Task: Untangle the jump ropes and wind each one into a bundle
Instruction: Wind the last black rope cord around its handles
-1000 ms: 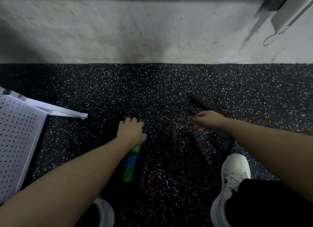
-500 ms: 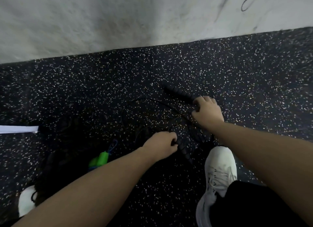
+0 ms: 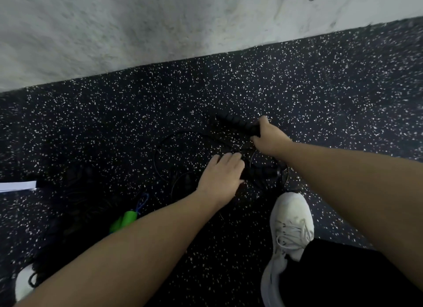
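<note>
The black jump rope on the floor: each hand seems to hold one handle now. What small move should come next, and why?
Probably lift both handles up and apart. The right hand grips one ribbed black handle, the left hand grips the other handle, and the thin black cord lies in overlapping loops between them. Raising the handles should show where it crosses.

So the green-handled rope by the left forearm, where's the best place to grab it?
Take the green handle around its middle, coming from above on the wall side. It lies flat on the floor, is thick and rigid, and its near end runs under the left forearm, so only the upper part is free. The thin blue cord at its tip would probably slip. Both hands are busy: left hand, right hand.
</note>
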A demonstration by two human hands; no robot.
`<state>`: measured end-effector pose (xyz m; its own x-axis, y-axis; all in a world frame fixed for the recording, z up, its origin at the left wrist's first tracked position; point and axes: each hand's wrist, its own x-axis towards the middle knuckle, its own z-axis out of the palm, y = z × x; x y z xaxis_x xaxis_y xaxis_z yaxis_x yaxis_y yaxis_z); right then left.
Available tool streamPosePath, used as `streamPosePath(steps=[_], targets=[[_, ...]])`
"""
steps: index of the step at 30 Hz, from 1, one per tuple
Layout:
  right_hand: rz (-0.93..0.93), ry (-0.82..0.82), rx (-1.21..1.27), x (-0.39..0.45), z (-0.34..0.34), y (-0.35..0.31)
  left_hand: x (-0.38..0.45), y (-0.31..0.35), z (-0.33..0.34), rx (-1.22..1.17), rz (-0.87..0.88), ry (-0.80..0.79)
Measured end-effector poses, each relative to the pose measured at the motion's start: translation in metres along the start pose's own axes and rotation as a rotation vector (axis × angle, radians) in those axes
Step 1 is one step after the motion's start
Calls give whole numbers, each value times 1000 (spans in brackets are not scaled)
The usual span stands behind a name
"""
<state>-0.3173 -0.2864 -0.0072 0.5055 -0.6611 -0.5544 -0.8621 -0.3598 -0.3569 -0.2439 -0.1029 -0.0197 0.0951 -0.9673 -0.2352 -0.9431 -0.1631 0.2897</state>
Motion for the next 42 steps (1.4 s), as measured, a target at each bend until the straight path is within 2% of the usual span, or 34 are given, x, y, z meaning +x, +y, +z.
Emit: streamPosePath(steps=[4,9,13,16,22,27,32,36,38,40,42], targets=[[-73,-19,139,-23,-59,-16,5,-4,-61,-484,-321,49],[-167,-41,233,-70,-138,-55,4,-15,-155,-1055,-545,209],[-320,6,358,-126,-194,-95,-9,-1,-246,-1470,-559,396],[-431,58,502,-174,-224,-124,-28,21,-310,-1637,-484,511],[-558,162,655,-250,-256,-171,-78,75,-389,-1685,-257,532],[-599,193,664,-295,-259,-189,-115,104,-412,-1810,-182,622],[-627,171,815,-327,-249,-202,-145,121,-417,-1762,-287,539],[-580,259,716,-336,-247,-209,-159,125,-418,-1762,-349,524],[-542,314,621,-338,-252,-208,-166,124,-417,-1659,-477,485],[-544,312,555,-341,-259,-206,-170,118,-412,-1433,-650,617],[-556,288,501,-344,-266,-204,-176,108,-403,-1133,-692,980]])
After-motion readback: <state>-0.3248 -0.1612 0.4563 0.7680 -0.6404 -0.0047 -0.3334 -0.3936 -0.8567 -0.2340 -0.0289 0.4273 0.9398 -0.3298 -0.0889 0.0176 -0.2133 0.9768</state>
